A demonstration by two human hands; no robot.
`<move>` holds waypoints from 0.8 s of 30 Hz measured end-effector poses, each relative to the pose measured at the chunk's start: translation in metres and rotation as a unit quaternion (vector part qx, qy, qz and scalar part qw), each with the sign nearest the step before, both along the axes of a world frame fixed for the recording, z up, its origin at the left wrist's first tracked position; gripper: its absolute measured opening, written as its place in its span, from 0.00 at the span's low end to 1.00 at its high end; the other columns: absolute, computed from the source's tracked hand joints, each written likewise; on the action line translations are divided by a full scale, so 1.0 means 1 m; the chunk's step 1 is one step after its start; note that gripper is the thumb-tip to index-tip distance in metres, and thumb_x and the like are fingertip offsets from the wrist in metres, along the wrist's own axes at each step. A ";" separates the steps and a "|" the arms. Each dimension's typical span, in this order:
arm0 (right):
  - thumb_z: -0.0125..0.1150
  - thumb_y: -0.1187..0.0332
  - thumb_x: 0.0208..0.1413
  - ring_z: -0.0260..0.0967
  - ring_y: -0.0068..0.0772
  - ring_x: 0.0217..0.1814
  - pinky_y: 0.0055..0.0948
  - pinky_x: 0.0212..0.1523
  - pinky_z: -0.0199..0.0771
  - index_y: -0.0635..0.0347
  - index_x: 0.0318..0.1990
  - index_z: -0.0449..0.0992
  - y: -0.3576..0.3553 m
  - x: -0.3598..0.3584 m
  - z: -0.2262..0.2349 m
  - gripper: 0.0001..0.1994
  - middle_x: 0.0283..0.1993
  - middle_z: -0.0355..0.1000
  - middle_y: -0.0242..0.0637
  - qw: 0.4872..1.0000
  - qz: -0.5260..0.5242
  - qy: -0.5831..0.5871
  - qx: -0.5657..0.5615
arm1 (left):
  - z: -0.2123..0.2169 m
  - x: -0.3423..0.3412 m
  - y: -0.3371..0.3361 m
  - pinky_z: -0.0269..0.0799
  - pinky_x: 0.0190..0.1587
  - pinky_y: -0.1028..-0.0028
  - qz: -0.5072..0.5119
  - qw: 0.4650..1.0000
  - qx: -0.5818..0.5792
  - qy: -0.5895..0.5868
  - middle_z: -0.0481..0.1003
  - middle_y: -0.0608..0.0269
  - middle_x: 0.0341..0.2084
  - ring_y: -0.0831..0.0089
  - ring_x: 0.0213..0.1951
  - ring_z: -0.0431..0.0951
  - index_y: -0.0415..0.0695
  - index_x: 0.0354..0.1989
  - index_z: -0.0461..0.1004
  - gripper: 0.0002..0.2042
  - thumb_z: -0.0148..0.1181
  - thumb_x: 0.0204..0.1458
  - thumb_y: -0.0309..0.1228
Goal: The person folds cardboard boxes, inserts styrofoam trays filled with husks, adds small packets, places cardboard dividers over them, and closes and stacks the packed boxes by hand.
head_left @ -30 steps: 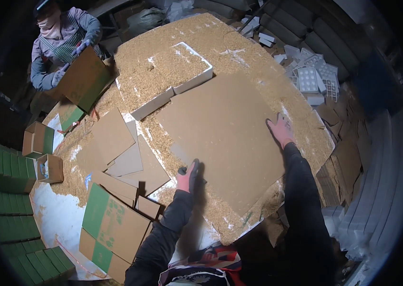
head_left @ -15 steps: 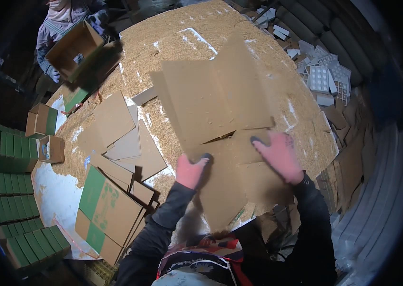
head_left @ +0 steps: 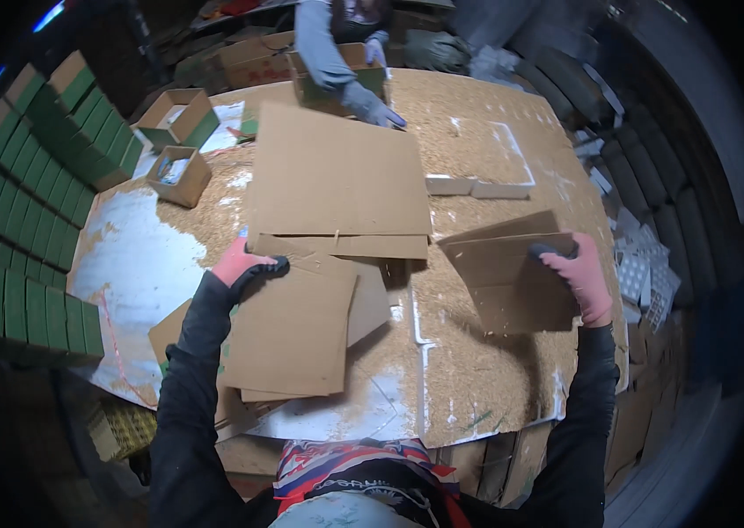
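Taking the large cardboard sheet (head_left: pixel 337 176) as reference: the gloved left hand (head_left: pixel 247 267), at its near left corner, grasps the smaller cardboard sheet (head_left: pixel 293 321), thumb on top; whether it also grips the large sheet I cannot tell. That smaller sheet lies just on its near side. The gloved right hand (head_left: pixel 585 282), well to its right, grasps a folded cardboard piece (head_left: pixel 517 277) by the right edge. Between that piece and the large sheet's right edge runs a flake-strewn strip of table (head_left: pixel 420 304), giving room sideways. Beyond the far right corner, a co-worker's hand (head_left: pixel 373 107) comes close, tightening that edge. Green-and-brown boxes (head_left: pixel 29 304) stand in rows well left. Nearest me, an apron (head_left: pixel 363 475) bears pale lettering.
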State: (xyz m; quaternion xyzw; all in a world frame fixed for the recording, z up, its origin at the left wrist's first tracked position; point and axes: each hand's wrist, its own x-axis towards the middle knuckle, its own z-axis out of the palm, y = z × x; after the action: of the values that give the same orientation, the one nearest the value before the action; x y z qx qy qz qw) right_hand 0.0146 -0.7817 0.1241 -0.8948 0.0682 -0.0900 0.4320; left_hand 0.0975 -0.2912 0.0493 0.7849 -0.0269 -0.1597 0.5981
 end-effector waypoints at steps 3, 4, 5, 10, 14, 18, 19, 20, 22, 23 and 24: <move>0.68 0.65 0.34 0.55 0.43 0.62 0.47 0.61 0.52 0.45 0.27 0.77 0.149 0.060 0.064 0.09 0.57 0.63 0.33 0.831 0.353 -0.262 -0.340 | 0.038 0.025 0.035 0.71 0.38 0.72 -0.114 0.980 0.163 -0.030 0.76 0.52 0.34 0.70 0.35 0.76 0.34 0.42 0.72 0.20 0.64 0.40 0.33; 0.65 0.64 0.36 0.53 0.43 0.64 0.49 0.62 0.51 0.45 0.24 0.75 0.191 0.073 0.082 0.06 0.60 0.61 0.34 0.777 0.404 -0.323 -0.359 | 0.057 0.024 0.033 0.70 0.39 0.71 -0.124 0.966 0.222 -0.047 0.75 0.50 0.34 0.67 0.37 0.76 0.35 0.42 0.72 0.21 0.65 0.40 0.35; 0.62 0.63 0.39 0.51 0.42 0.65 0.49 0.64 0.48 0.46 0.22 0.73 0.219 0.086 0.092 0.04 0.59 0.62 0.32 0.709 0.450 -0.342 -0.421 | 0.098 0.018 0.011 0.69 0.42 0.66 -0.145 0.929 0.337 -0.042 0.74 0.46 0.35 0.58 0.39 0.76 0.38 0.42 0.73 0.22 0.63 0.41 0.40; 0.60 0.68 0.36 0.67 0.38 0.46 0.37 0.51 0.66 0.53 0.22 0.75 0.283 0.140 0.088 0.03 0.45 0.69 0.36 0.691 0.550 -0.119 -0.453 | 0.127 0.020 0.030 0.69 0.43 0.62 -0.214 0.840 0.431 -0.250 0.75 0.51 0.31 0.56 0.39 0.75 0.45 0.40 0.75 0.18 0.60 0.38 0.37; 0.62 0.71 0.38 0.69 0.40 0.38 0.31 0.41 0.68 0.61 0.28 0.78 0.201 0.182 0.093 0.07 0.35 0.70 0.42 0.867 0.368 -0.124 -0.313 | 0.123 0.036 0.158 0.71 0.37 0.75 0.052 0.955 0.220 -0.190 0.78 0.59 0.28 0.76 0.30 0.76 0.37 0.38 0.75 0.17 0.63 0.35 0.26; 0.64 0.72 0.36 0.70 0.40 0.35 0.31 0.39 0.68 0.62 0.32 0.78 0.176 0.213 0.074 0.11 0.34 0.72 0.42 0.965 0.201 -0.113 -0.128 | 0.121 0.050 0.207 0.68 0.49 0.68 0.028 0.992 0.117 -0.029 0.71 0.52 0.46 0.65 0.47 0.72 0.34 0.33 0.73 0.18 0.66 0.28 0.26; 0.64 0.72 0.36 0.70 0.39 0.35 0.29 0.38 0.68 0.63 0.32 0.77 0.187 0.217 0.073 0.11 0.34 0.72 0.42 0.950 0.219 -0.147 -0.167 | 0.113 0.064 0.188 0.61 0.54 0.66 -0.084 0.982 0.119 -0.121 0.68 0.49 0.50 0.63 0.53 0.67 0.38 0.36 0.74 0.19 0.67 0.31 0.28; 0.64 0.73 0.35 0.69 0.37 0.35 0.28 0.38 0.67 0.65 0.32 0.77 0.201 0.223 0.069 0.12 0.34 0.71 0.42 0.931 0.241 -0.182 -0.204 | 0.104 0.079 0.164 0.55 0.59 0.65 -0.190 0.951 0.122 -0.211 0.64 0.46 0.54 0.61 0.58 0.62 0.41 0.38 0.76 0.19 0.67 0.33 0.30; 0.65 0.75 0.32 0.69 0.33 0.34 0.26 0.37 0.66 0.64 0.33 0.77 0.224 0.220 0.070 0.14 0.33 0.71 0.40 0.912 0.339 -0.217 -0.075 | 0.097 0.100 0.117 0.36 0.65 0.61 -0.175 0.907 0.302 -0.235 0.50 0.42 0.62 0.54 0.66 0.44 0.49 0.41 0.76 0.20 0.68 0.34 0.34; 0.64 0.75 0.32 0.69 0.31 0.35 0.26 0.37 0.67 0.64 0.33 0.77 0.231 0.214 0.069 0.14 0.34 0.71 0.39 0.910 0.344 -0.227 -0.039 | 0.083 0.114 0.096 0.35 0.66 0.60 -0.174 0.873 0.307 -0.337 0.50 0.42 0.62 0.51 0.66 0.44 0.51 0.40 0.77 0.20 0.68 0.33 0.34; 0.64 0.76 0.32 0.69 0.30 0.35 0.25 0.37 0.67 0.64 0.32 0.77 0.241 0.211 0.070 0.14 0.34 0.71 0.38 0.903 0.356 -0.241 0.005 | 0.078 0.120 0.089 0.34 0.66 0.59 -0.164 0.827 0.319 -0.432 0.50 0.41 0.62 0.48 0.66 0.44 0.52 0.40 0.77 0.20 0.68 0.33 0.34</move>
State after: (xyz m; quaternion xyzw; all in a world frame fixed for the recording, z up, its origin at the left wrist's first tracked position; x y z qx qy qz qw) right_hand 0.2252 -0.5403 0.1945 -0.8083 -0.3607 -0.1429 0.4428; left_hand 0.2179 -0.2018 0.1275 0.9045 -0.3591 0.1004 0.2069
